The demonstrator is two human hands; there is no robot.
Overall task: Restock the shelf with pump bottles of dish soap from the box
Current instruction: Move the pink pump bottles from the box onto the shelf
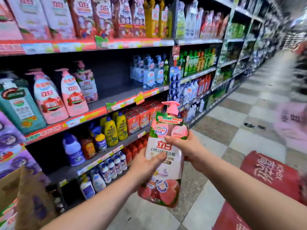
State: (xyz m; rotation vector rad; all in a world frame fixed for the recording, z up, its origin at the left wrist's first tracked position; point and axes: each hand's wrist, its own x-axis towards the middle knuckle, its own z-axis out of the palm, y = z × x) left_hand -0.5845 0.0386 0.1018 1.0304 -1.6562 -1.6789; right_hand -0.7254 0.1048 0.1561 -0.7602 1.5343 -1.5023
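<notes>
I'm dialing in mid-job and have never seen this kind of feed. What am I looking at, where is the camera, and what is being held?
There is no machine here: this is a person working with bare hands. The single picture comes from a wide-angle camera worn on the person's head, looking forward and down, so the two forearms reach in from the bottom edge and straight lines bend near the borders.

Both hands hold one pink pump bottle of dish soap, roughly upright, in front of the store shelving. The left hand grips its lower front; the right hand wraps its upper side.

To the left, the middle shelf carries a few similar pink pump bottles, with a bare stretch beside them. A cardboard box shows at the lower left. The aisle floor is tiled.
</notes>
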